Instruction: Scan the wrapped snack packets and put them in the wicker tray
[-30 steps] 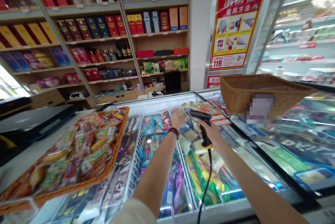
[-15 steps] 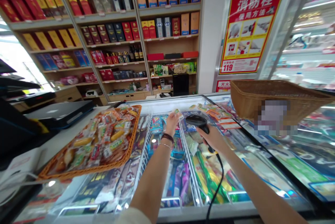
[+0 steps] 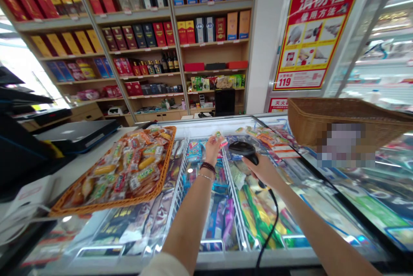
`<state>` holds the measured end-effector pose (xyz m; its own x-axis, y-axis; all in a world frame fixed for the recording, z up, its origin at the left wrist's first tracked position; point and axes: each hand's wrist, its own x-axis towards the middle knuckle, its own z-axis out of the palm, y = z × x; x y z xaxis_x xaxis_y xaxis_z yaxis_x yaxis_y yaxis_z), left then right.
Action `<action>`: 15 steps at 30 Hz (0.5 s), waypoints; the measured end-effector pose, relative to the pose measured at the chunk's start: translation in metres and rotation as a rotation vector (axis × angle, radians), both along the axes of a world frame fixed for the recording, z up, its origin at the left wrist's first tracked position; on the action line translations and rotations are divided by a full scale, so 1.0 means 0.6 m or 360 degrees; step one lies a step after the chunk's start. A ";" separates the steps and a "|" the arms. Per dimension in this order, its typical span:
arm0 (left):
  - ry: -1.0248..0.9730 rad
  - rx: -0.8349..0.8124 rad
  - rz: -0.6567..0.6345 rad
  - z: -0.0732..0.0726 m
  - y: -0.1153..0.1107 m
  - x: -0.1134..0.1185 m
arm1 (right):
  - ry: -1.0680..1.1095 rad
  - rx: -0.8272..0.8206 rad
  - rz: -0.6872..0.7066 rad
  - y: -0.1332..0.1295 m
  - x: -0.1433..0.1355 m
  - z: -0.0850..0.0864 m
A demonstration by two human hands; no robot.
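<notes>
My left hand (image 3: 213, 147) is closed on a small wrapped snack (image 3: 221, 139), its printed wrapper showing past the fingertips. To its right, my right hand (image 3: 260, 168) grips the handle of a black barcode scanner (image 3: 241, 148), whose head points left toward the snack. A black cord (image 3: 275, 220) hangs from the scanner to the bottom edge of the view. Both hands are held over the glass-topped chest freezer (image 3: 226, 260). On the left lies an orange wicker basket (image 3: 171, 155) heaped with wrapped snacks (image 3: 137, 155).
A brown wicker basket (image 3: 303, 125) stands on the freezer at the right. More wrapped snacks (image 3: 263, 134) lie beyond the scanner. A flat black device (image 3: 77, 137) sits on the left counter. Shelves of boxed goods (image 3: 138, 37) line the back wall, beside a red fire-hydrant poster (image 3: 318, 30).
The snack in my left hand has turned slightly, with pink now showing at its lower edge. The scanner stays almost in place. The whole view has shifted a little.
</notes>
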<state>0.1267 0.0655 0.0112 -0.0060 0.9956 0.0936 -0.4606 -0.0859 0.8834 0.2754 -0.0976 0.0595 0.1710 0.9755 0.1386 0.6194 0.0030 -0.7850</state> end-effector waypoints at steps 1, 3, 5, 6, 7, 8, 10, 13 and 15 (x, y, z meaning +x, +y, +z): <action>-0.0005 -0.0030 0.0013 0.002 -0.001 0.001 | -0.0002 -0.0006 -0.0005 0.000 0.000 0.001; -0.0015 -0.0059 0.0023 0.005 -0.003 0.001 | -0.0013 -0.0014 -0.0018 -0.001 -0.001 0.003; -0.0008 -0.0056 0.0012 0.007 -0.006 0.001 | -0.0028 -0.0018 -0.0028 -0.002 -0.002 0.004; 0.0001 -0.0052 0.0009 0.008 -0.007 0.001 | -0.0037 -0.0016 -0.0031 -0.002 -0.002 0.005; 0.0010 -0.0052 0.0011 0.008 -0.009 0.000 | -0.0047 -0.0012 -0.0033 -0.003 -0.002 0.005; 0.0018 -0.0054 0.0016 0.009 -0.010 0.000 | -0.0057 -0.0008 -0.0035 -0.003 -0.002 0.006; 0.0035 -0.0050 0.0024 0.009 -0.011 0.000 | -0.0069 0.0002 -0.0035 -0.005 -0.002 0.006; 0.0056 -0.0042 0.0023 0.010 -0.011 0.000 | -0.0084 0.0014 -0.0034 -0.007 -0.001 0.007; 0.0068 -0.0030 0.0048 0.009 -0.010 0.000 | -0.0105 0.0023 -0.0034 -0.009 0.000 0.008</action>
